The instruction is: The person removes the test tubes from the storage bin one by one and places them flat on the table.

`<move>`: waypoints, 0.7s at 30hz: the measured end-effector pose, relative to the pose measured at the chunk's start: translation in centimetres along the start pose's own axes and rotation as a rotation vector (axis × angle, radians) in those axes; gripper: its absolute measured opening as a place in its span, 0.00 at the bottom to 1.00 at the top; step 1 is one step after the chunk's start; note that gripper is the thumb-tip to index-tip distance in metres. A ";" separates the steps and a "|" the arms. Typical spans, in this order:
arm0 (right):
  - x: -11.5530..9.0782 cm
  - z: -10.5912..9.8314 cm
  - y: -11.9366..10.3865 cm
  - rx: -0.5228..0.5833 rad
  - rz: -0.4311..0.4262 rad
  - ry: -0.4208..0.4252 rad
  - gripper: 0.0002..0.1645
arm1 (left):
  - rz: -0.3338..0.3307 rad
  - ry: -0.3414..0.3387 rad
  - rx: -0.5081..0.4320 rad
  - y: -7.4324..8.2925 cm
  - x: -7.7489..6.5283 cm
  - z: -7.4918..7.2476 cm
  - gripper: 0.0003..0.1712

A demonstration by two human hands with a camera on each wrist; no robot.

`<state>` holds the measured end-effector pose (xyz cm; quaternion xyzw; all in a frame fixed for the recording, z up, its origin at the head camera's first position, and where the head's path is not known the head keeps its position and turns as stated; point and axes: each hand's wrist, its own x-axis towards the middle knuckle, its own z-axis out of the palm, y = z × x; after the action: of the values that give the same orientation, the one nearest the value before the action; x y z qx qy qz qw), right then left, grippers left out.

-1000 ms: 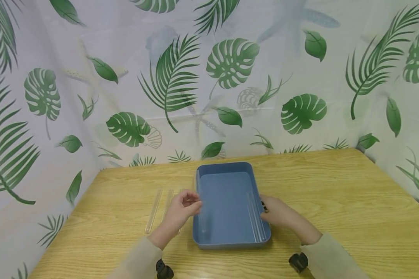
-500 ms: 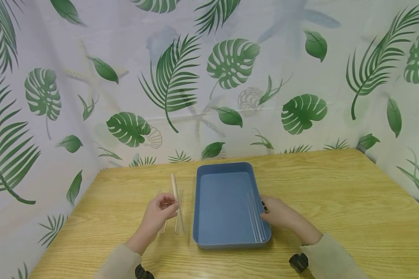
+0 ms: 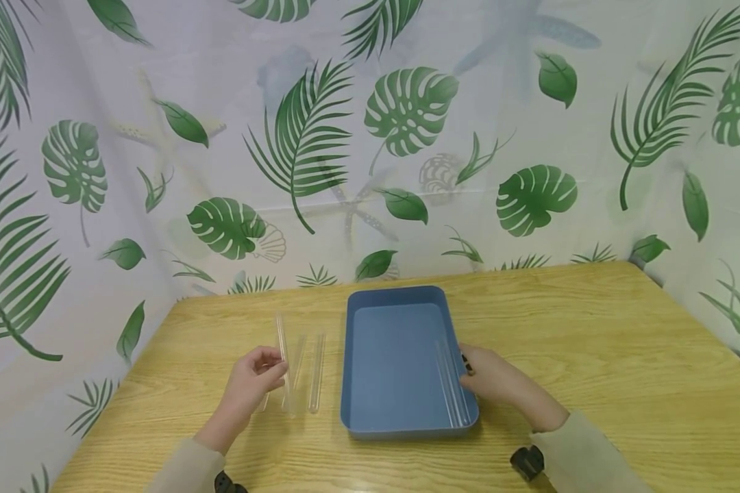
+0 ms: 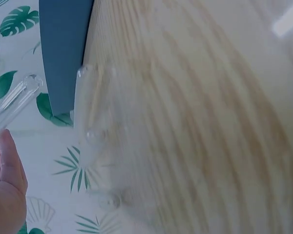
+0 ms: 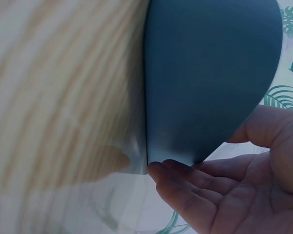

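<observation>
My left hand [image 3: 253, 376] pinches a clear glass test tube [image 3: 281, 335] between thumb and fingers, left of the tray. The tube stands tilted, its rounded end [image 4: 31, 84] showing in the left wrist view. Beneath and beside the hand, more test tubes [image 3: 316, 376] lie on the table, one partly hidden by the fingers. My right hand [image 3: 490, 376] grips the right wall of a blue rectangular tray [image 3: 395, 434]. In the right wrist view its fingers [image 5: 185, 190] lie along the outer wall and the thumb is at the rim. Inside the tray, clear tubes [image 3: 451, 387] rest along the right side.
The wood-grain table [image 3: 592, 342] extends on both sides of the tray. A white cloth with green leaf prints [image 3: 407, 137] hangs behind and at both sides. Black wrist straps [image 3: 527, 463] are worn at both sleeves.
My left hand has moved left from the tray's left edge to over the tubes on the table, carrying its test tube. My right hand and the tray have stayed in place.
</observation>
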<state>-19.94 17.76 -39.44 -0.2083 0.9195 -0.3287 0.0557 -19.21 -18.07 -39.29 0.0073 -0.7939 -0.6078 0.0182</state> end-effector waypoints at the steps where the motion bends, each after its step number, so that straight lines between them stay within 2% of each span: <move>1: 0.0 0.0 0.0 -0.003 0.000 0.000 0.30 | -0.001 0.007 0.012 -0.1 0.1 -0.2 0.12; 10: 0.1 0.0 0.1 -0.002 0.013 -0.002 0.30 | -0.026 0.066 0.130 -0.2 0.8 -2.2 0.15; 21: 0.0 0.0 0.0 0.008 0.016 -0.014 0.31 | -0.032 0.134 0.322 -0.7 1.3 -3.9 0.14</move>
<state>-19.91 17.79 -39.44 -0.2032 0.9194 -0.3305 0.0653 -20.40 -22.02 -38.90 0.0632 -0.8778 -0.4710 0.0602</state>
